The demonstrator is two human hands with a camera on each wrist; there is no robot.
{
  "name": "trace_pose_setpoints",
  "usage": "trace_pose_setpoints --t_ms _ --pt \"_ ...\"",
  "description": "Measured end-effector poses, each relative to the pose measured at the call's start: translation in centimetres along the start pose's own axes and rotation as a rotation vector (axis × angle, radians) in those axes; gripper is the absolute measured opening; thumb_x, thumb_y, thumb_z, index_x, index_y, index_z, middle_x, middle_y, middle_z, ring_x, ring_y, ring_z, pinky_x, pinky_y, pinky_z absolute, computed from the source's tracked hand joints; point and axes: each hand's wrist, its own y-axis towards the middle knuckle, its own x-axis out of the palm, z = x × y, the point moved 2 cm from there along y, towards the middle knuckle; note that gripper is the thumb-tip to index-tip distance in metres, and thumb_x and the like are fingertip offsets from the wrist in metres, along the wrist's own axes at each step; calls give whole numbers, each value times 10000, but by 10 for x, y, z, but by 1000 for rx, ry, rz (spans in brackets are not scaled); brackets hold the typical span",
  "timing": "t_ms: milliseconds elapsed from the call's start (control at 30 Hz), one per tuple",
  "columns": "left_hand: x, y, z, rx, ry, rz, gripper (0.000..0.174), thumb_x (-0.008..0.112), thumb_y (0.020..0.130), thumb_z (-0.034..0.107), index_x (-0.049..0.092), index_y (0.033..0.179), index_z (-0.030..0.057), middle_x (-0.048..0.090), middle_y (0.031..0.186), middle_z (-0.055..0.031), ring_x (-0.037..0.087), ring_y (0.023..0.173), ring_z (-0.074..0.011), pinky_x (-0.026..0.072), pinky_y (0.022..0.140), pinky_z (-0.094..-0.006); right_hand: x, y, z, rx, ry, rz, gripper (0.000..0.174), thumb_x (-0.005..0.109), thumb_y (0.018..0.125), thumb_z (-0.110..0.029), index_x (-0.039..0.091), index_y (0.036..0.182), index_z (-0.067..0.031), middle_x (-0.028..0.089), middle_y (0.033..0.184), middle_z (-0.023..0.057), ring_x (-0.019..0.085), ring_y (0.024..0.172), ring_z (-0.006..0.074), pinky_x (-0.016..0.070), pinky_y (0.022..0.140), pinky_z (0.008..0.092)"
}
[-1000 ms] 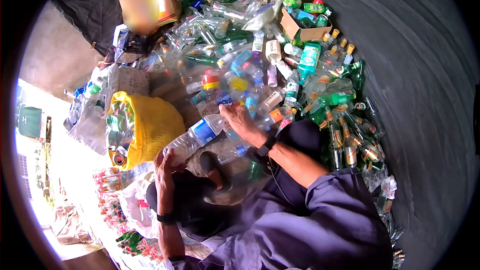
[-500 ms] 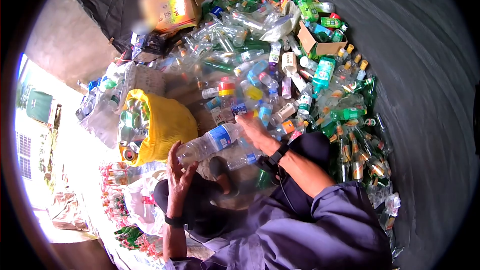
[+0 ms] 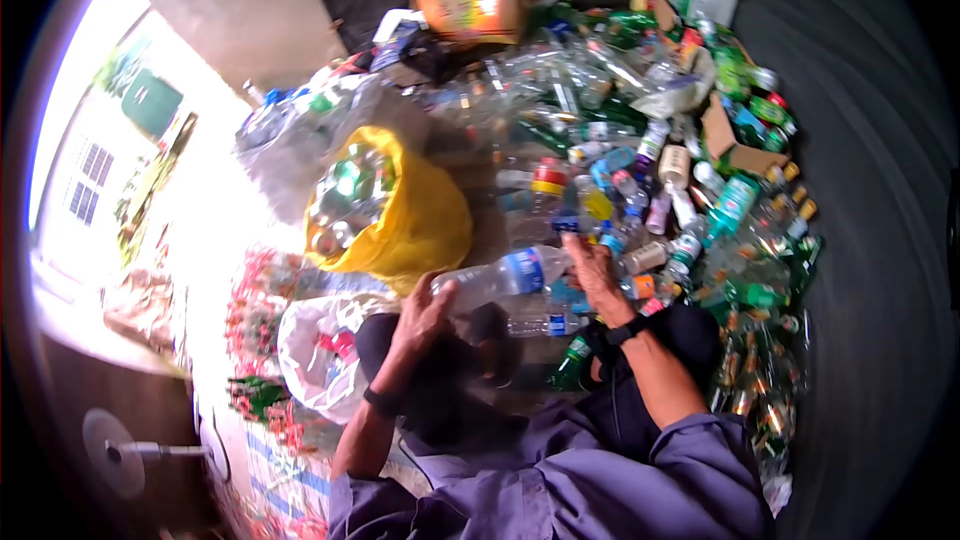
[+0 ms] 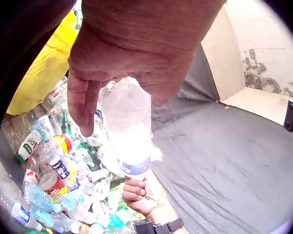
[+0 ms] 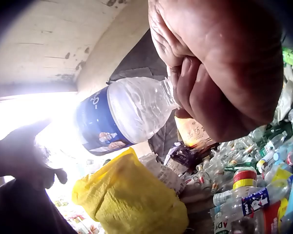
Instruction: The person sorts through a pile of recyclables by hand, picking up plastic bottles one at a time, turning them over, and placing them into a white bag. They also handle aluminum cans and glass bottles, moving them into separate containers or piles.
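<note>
A large clear plastic bottle (image 3: pixel 500 275) with a blue-and-white label lies across the space between my two hands, over my knees. My right hand (image 3: pixel 597 275) grips it by the neck; in the right wrist view the curled fingers (image 5: pixel 195 92) hide the bottle's mouth. At the other end, my left hand (image 3: pixel 425 315) holds the base, its thumb on the near side. From the left wrist, the bottle's base (image 4: pixel 127 92) shows between the thumb and fingers, strongly lit. Below it on the floor lies another clear bottle (image 3: pixel 545 325) with a blue label.
A yellow sack (image 3: pixel 425 210) of bottles and cans stands just beyond my left hand. Nearer me on the left is a white bag (image 3: pixel 300 340). A broad heap of plastic and glass bottles (image 3: pixel 600 130) spreads ahead and right, with a cardboard box (image 3: pixel 470 0) behind it.
My left hand's fingers, spread half a second ago, have closed around the bottle's base. The right hand has kept the neck throughout. The head view has turned left, bringing a fan into sight.
</note>
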Motion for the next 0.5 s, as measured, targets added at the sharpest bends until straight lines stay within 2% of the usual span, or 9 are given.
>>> trace_pose_setpoints --t_ms 67,100,133,167,233,300,333,433,500 --pt "1 -9 9 25 40 -7 626 657 953 339 397 1420 12 611 997 -120 573 759 -138 488 653 -289 0 -1 2 60 -11 13 413 683 871 -493 599 797 -95 451 549 -24 401 401 87 313 372 262" --pt "2 -10 5 222 85 22 597 654 959 313 395 1415 28 609 1019 -96 562 793 -104 479 684 -253 -3 5 9 190 -75 32 407 679 871 -492 572 765 -114 421 531 -30 365 385 76 276 358 260" --pt "-1 -11 3 221 117 0 650 689 934 325 381 1427 36 605 1045 -95 545 844 -106 462 724 -244 -5 11 20 212 -57 14 403 683 872 -482 538 740 -130 381 518 -39 325 373 69 249 350 257" --pt "-3 -19 15 179 139 -39 712 724 908 306 352 1452 37 579 1123 -97 549 920 -130 473 762 -252 1 1 8 259 7 16 405 689 874 -468 501 720 -143 348 509 -49 297 369 63 227 347 252" --pt "-3 -20 6 319 25 -67 754 746 883 247 327 1472 30 561 1211 -119 559 1038 -176 481 857 -288 -2 5 15 318 57 -54 400 699 879 -455 487 735 -148 326 511 -61 279 362 59 193 344 241" --pt "-7 -27 15 479 160 -32 792 763 849 185 316 1485 34 554 1281 -149 561 1131 -225 465 947 -346 2 3 12 368 86 -84 409 684 899 -454 479 711 -155 321 512 -67 277 362 54 186 349 235" --pt "-9 -31 19 533 241 -2 784 760 837 224 338 1467 25 548 1309 -201 550 1193 -277 438 998 -382 1 4 13 374 87 -114 411 688 892 -460 479 714 -155 338 506 -59 304 357 64 198 345 239" --pt "-11 -40 24 481 247 37 743 761 829 255 378 1429 42 590 1239 -201 588 1146 -312 464 976 -391 2 3 15 368 88 -165 405 679 897 -465 487 729 -151 356 504 -51 323 358 75 208 347 247" --pt "-11 -44 25 385 175 59 699 755 842 324 425 1383 30 641 1133 -195 629 1057 -297 494 918 -387 5 2 13 350 94 -180 398 667 908 -463 495 741 -145 358 509 -50 316 364 77 207 353 251"
